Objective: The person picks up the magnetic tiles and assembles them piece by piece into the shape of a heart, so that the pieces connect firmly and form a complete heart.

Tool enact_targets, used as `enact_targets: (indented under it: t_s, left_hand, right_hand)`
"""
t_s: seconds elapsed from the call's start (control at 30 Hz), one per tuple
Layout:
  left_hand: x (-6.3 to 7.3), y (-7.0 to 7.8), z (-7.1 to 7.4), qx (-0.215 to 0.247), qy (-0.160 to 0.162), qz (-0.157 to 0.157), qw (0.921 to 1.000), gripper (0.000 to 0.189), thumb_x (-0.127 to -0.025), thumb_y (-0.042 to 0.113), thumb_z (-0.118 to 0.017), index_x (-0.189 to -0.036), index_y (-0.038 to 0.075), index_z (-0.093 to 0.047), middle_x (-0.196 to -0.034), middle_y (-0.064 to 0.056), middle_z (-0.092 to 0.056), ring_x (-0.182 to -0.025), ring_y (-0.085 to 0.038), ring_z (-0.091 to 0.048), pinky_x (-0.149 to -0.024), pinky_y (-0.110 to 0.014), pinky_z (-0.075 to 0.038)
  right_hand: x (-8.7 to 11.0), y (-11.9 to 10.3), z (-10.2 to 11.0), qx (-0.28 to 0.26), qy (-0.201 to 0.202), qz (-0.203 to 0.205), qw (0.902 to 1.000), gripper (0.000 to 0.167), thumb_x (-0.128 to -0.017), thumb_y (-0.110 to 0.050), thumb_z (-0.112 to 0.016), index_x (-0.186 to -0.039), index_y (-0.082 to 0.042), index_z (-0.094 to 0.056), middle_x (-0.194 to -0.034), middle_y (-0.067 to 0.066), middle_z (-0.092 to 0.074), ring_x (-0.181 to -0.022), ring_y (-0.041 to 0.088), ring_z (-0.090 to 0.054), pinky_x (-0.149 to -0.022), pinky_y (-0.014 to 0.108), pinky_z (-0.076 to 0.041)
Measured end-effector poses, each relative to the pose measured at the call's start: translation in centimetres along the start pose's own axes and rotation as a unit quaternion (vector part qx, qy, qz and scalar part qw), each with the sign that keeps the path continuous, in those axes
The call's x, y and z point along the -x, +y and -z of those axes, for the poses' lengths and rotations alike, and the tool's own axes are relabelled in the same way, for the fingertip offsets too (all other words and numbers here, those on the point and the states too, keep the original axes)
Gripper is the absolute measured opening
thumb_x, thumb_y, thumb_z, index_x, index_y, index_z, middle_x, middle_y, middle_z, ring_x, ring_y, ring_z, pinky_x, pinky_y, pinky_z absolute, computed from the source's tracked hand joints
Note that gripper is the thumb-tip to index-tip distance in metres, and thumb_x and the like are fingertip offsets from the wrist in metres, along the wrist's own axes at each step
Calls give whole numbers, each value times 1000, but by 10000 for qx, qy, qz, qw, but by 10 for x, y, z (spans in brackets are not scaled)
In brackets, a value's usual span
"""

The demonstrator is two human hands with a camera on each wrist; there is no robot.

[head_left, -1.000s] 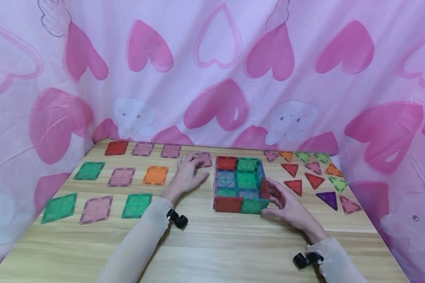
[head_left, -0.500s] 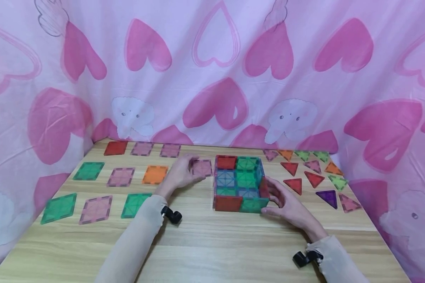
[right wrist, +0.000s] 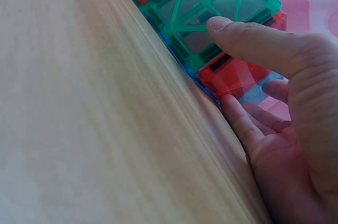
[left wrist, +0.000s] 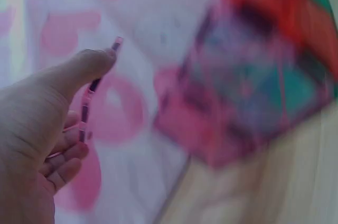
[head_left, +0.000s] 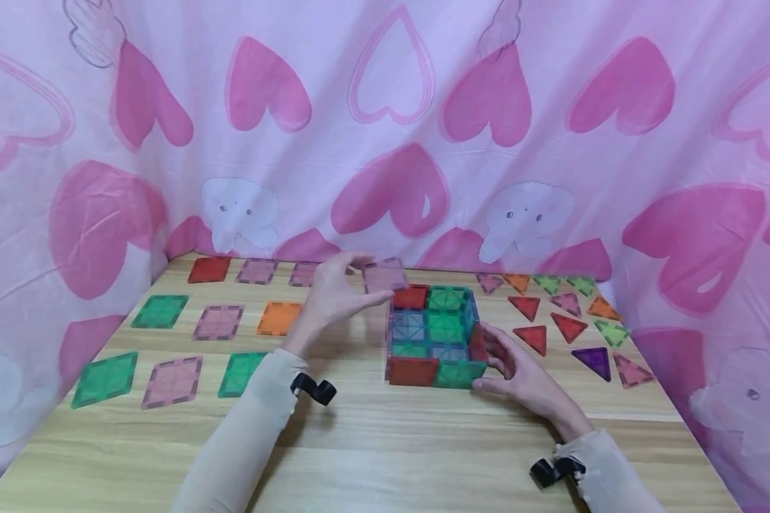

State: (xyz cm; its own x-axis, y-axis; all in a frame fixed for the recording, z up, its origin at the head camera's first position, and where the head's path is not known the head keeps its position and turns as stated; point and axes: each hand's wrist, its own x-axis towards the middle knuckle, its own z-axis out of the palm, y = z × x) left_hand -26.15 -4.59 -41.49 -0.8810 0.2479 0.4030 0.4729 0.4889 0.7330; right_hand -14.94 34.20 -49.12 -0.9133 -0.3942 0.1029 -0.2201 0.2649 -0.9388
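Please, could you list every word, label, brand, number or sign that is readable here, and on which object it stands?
None can be read. The held pink square tile, open tile box and black wrist cameras show no legible text; the curtain shows pictures, including hearts.

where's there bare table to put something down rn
Widest bare patch: the table in front of the box, between the left sleeve and the right sleeve. Another: left of the left sleeve, in front of the squares. Crowded: right of the box, with the right hand and triangles.
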Motion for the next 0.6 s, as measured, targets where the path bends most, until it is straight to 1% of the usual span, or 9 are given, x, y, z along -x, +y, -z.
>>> enact_targets:
  t_s: [0.07, 0.13, 0.23, 0.33, 0.43, 0.53, 0.6]
  left_hand:
    - [-2, 18, -6, 68, -289, -262, 9992, 72, -83, 47, -99, -142, 16, -72, -134, 0, -75, -120, -24, -67, -103, -51, -60]
    - [-3, 32, -16, 41, -544, -456, 9975, 70, -84, 47, -98, -141, 16, -72, -132, 2, -74, -118, -22, -67, -101, -47, -62]
    - [-5, 48, -34, -112, -885, -659, 9938, 68, -85, 47, -98, -139, 15, -72, -130, 2, -73, -117, -17, -66, -101, -42, -62]
    - [-11, 53, -52, -464, -1212, -852, 9879, 69, -86, 51, -96, -139, 15, -71, -130, -2, -74, -118, -18, -66, -102, -40, -61]
    - [-19, 54, -69, -952, -1447, -1087, 9789, 71, -87, 55, -94, -139, 13, -70, -129, -5, -74, -116, -19, -65, -103, -39, -60]
    - [-25, 54, -81, -1397, -1569, -1238, 9698, 72, -88, 58, -92, -138, 12, -71, -129, -4, -73, -116, -20, -65, -104, -38, -59]
    - [-27, 55, -87, -1584, -1612, -1290, 9655, 72, -89, 59, -91, -138, 12, -71, -131, -4, -73, -119, -20, -65, -107, -38, -58]
  right_hand:
    - [-1, 0, -1, -18, 1, 9, 10000, 106, -92, -4, -91, -177, -18, -28, -173, 21, -39, -148, 7, -50, -114, 16, -48]
    - [-2, 0, -3, -48, -26, 15, 10000, 106, -92, -5, -91, -177, -19, -29, -173, 20, -40, -149, 10, -51, -115, 17, -48]
    - [-5, 2, -6, -108, -70, 19, 9999, 106, -93, -5, -91, -177, -18, -28, -174, 20, -39, -151, 16, -49, -116, 18, -48]
    - [-5, 3, -8, -81, -32, -78, 9999, 107, -92, -8, -92, -177, -19, -28, -177, 16, -36, -156, 26, -45, -116, 17, -47]
    - [-3, 2, -8, -8, 24, -163, 9999, 107, -92, -11, -93, -177, -21, -29, -180, 14, -32, -159, 35, -39, -117, 16, -45]
    - [-1, 0, -6, 36, 70, -158, 9998, 107, -91, -11, -93, -177, -21, -29, -180, 12, -32, -159, 35, -40, -117, 16, -45]
    - [1, -2, -3, 68, 115, -146, 9998, 107, -91, -10, -94, -176, -20, -30, -180, 12, -33, -157, 30, -42, -116, 16, -46]
